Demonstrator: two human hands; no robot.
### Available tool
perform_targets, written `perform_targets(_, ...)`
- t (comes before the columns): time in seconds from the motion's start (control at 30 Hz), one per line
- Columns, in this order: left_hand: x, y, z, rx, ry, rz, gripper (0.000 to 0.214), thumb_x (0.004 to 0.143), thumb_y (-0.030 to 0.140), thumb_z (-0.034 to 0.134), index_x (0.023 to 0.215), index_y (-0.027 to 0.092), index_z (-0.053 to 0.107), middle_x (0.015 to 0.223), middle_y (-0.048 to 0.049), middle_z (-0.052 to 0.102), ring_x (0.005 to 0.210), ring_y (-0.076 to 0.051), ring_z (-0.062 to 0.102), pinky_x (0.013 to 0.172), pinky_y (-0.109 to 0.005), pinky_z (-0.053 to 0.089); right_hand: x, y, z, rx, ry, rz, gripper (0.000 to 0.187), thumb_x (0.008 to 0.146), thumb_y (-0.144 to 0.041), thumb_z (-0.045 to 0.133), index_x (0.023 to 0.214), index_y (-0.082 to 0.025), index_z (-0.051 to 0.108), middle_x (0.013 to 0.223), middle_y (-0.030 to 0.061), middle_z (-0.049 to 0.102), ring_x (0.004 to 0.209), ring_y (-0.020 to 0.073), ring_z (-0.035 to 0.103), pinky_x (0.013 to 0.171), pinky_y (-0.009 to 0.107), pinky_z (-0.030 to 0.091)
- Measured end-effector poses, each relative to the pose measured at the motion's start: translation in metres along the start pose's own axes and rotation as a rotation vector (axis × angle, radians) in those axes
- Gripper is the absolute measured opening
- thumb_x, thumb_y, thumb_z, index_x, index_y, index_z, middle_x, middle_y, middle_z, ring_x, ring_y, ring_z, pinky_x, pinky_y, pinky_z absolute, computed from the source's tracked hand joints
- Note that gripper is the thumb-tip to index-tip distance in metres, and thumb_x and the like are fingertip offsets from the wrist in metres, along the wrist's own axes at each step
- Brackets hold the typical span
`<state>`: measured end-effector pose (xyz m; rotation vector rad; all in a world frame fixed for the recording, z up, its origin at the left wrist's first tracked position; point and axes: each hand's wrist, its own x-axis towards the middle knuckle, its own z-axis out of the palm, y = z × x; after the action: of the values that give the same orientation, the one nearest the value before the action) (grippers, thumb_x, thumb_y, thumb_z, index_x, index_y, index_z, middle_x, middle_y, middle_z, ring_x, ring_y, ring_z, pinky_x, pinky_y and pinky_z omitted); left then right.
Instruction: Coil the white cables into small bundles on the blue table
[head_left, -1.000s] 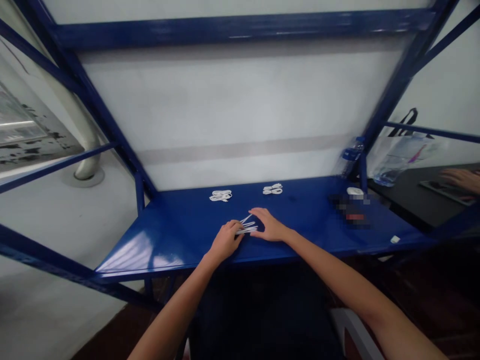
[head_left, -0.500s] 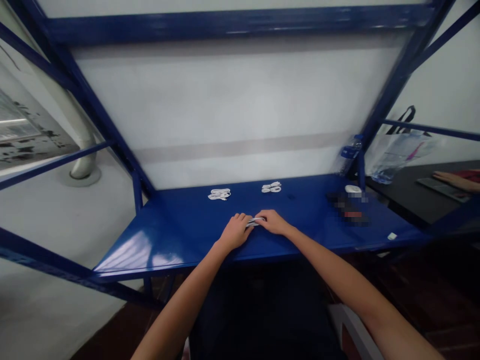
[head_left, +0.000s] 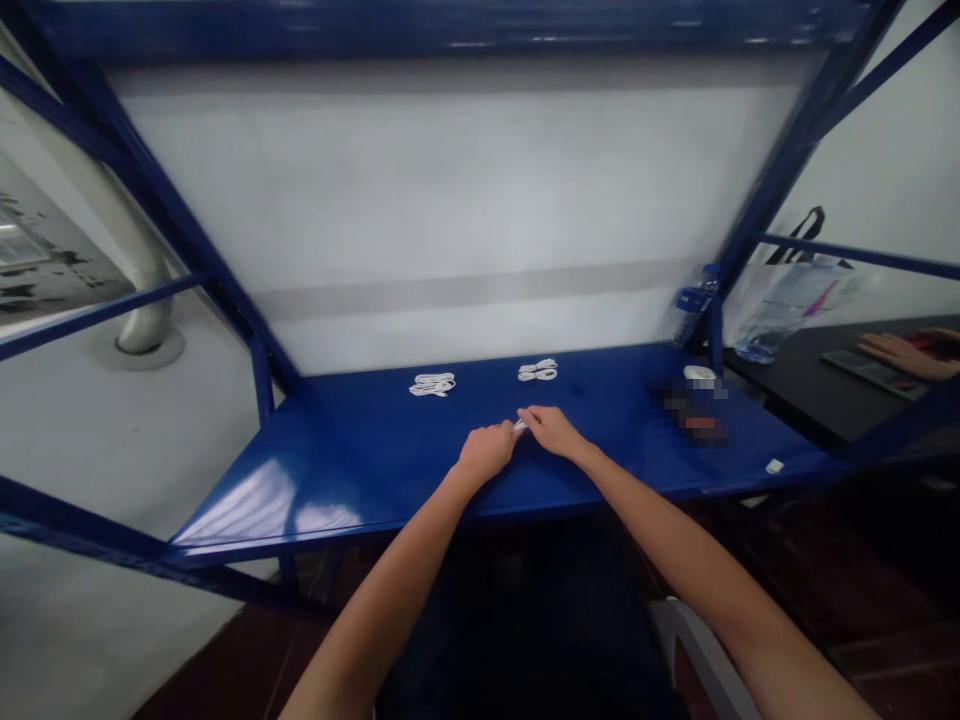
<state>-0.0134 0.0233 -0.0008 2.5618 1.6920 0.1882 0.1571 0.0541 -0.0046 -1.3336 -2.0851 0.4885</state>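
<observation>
Left grip (head_left: 487, 448) and right grip (head_left: 553, 430): both pinch my white cord (head_left: 520, 426).
White cord: I should hold it snug and bend it softly.

Our hands: two, left hand (head_left: 488, 450) and right hand (head_left: 553, 430), at our clock's centre
White cord (head_left: 520, 425): we had one there, strands too hidden to count
White bundles: we counted two, first bundle (head_left: 433, 385) at ten o'clock, second bundle (head_left: 538, 371) at one
Blue-labelled bottle (head_left: 691, 301): we saw one at two
Small white piece (head_left: 774, 466): we saw one at three
</observation>
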Motion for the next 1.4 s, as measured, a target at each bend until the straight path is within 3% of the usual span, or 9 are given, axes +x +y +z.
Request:
perform_targets(0.17, -0.007, -0.003, -0.003, -0.08, 0.055, -0.107, 0.042, 0.101, 0.04, 0.019, 0.102, 0.016, 0.053, 0.087, -0.0118, 0.069, 0.079, -0.026, 0.068, 0.068, -0.033, 0.046, 0.001, 0.044, -0.032, -0.404, 0.276, 0.321, 0.028, 0.091, -0.032, 0.05, 0.103, -0.011, 0.064, 0.102, 0.0176, 0.066, 0.095, 0.0268, 0.061, 0.077, 0.032, 0.043)
perform_targets(0.43, -0.01, -0.007, -0.002, -0.189, 0.112, -0.1, 0.036, 0.102, 0.04, 0.023, 0.095, 0.018, 0.051, 0.082, -0.0081, 0.067, 0.074, -0.022, 0.065, 0.061, -0.028, 0.039, 0.011, 0.073, -0.044, -0.302, 0.206, 0.571, 0.023, 0.089, -0.022, 0.051, 0.097, -0.012, 0.07, 0.108, 0.0193, 0.066, 0.102, 0.0286, 0.063, 0.085, 0.035, 0.044)
perform_targets(0.77, -0.006, -0.016, 0.002, -0.359, 0.181, -0.113, 0.035, 0.102, 0.036, 0.024, 0.087, 0.02, 0.051, 0.077, -0.0056, 0.065, 0.07, -0.019, 0.063, 0.059, -0.027, 0.034, 0.006, 0.084, -0.064, 0.083, 0.402, 0.568, 0.019, 0.081, -0.028, 0.053, 0.075, -0.016, 0.066, 0.079, 0.0086, 0.07, 0.078, 0.0204, 0.065, 0.071, 0.027, 0.047)
perform_targets(1.0, -0.007, -0.007, 0.001, -0.172, 0.077, -0.067, 0.034, 0.101, 0.041, 0.024, 0.101, 0.019, 0.05, 0.087, -0.0082, 0.068, 0.079, -0.023, 0.067, 0.064, -0.028, 0.04, 0.004, 0.068, -0.059, 0.405, 0.412, 0.5, 0.026, 0.075, -0.043, 0.055, 0.067, -0.018, 0.058, 0.055, -0.0011, 0.055, 0.048, 0.0122, 0.05, 0.047, 0.023, 0.04)
perform_targets(1.07, -0.009, -0.002, -0.001, -0.095, 0.016, -0.014, 0.034, 0.101, 0.042, 0.026, 0.105, 0.019, 0.051, 0.092, -0.0093, 0.068, 0.085, -0.025, 0.067, 0.069, -0.03, 0.043, 0.007, 0.049, -0.053, 0.39, 0.343, 0.411, 0.024, 0.075, -0.04, 0.057, 0.069, -0.018, 0.06, 0.057, -0.0004, 0.057, 0.052, 0.0131, 0.053, 0.05, 0.024, 0.041)
perform_targets(1.13, -0.01, 0.002, -0.002, -0.06, -0.005, 0.015, 0.034, 0.101, 0.042, 0.026, 0.109, 0.019, 0.051, 0.098, -0.0101, 0.068, 0.09, -0.025, 0.067, 0.074, -0.031, 0.044, 0.013, 0.028, -0.047, 0.21, 0.249, 0.218, 0.022, 0.078, -0.036, 0.055, 0.069, -0.017, 0.062, 0.063, 0.0019, 0.062, 0.06, 0.0149, 0.057, 0.059, 0.025, 0.044)
perform_targets(1.2, -0.011, 0.003, -0.004, -0.049, -0.004, 0.012, 0.035, 0.101, 0.042, 0.026, 0.111, 0.019, 0.05, 0.1, -0.0105, 0.068, 0.092, -0.025, 0.067, 0.075, -0.031, 0.045, 0.02, 0.011, -0.044, 0.004, 0.232, 0.15, 0.02, 0.083, -0.031, 0.052, 0.073, -0.017, 0.063, 0.071, 0.0049, 0.066, 0.068, 0.0172, 0.06, 0.067, 0.027, 0.045)
perform_targets(1.3, -0.012, 0.003, -0.004, -0.04, 0.003, -0.012, 0.035, 0.101, 0.042, 0.026, 0.11, 0.018, 0.051, 0.098, -0.0105, 0.069, 0.092, -0.025, 0.068, 0.074, -0.031, 0.046, 0.027, 0.007, -0.047, -0.229, 0.262, 0.273, 0.016, 0.084, -0.023, 0.051, 0.081, -0.017, 0.065, 0.083, 0.0108, 0.069, 0.079, 0.0217, 0.064, 0.073, 0.029, 0.045)
perform_targets(1.4, -0.012, 0.002, -0.004, -0.038, 0.024, -0.005, 0.036, 0.101, 0.043, 0.025, 0.106, 0.019, 0.052, 0.096, -0.0098, 0.069, 0.089, -0.025, 0.068, 0.072, -0.031, 0.047, 0.026, 0.026, -0.06, -0.235, 0.264, 0.364, 0.015, 0.082, -0.022, 0.054, 0.083, -0.016, 0.067, 0.089, 0.0137, 0.07, 0.083, 0.0237, 0.065, 0.076, 0.031, 0.045)
